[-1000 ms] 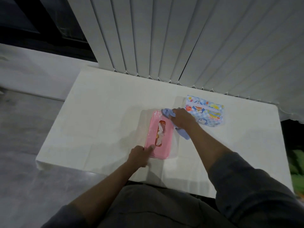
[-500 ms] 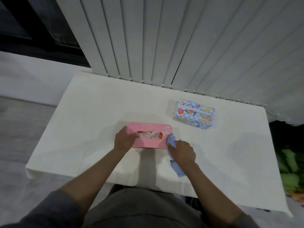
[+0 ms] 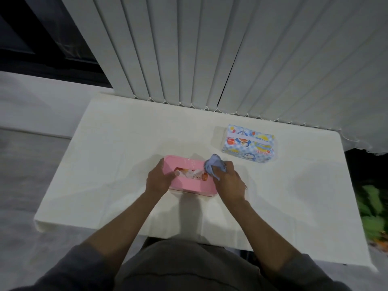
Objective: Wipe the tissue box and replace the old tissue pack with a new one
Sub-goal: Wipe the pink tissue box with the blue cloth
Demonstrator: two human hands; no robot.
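A pink tissue box (image 3: 190,184) lies lengthwise across the middle of the white table (image 3: 117,143), with crumpled tissue and an orange wrapper showing in its top slot. My left hand (image 3: 158,179) grips the box's left end. My right hand (image 3: 230,181) holds a bunched blue cloth (image 3: 214,163) against the box's right end. A new tissue pack (image 3: 248,143) with a blue cartoon print rests on the table, behind and to the right of the box, untouched.
Grey vertical blinds (image 3: 210,55) hang just behind the table's far edge. Something green (image 3: 373,213) sits low beyond the table's right edge. Grey floor lies to the left. My dark-clothed lap is at the near edge.
The box was turned from pointing away from me to lying crosswise. My left hand shifted to its left end. My right hand with the cloth moved up onto the right end.
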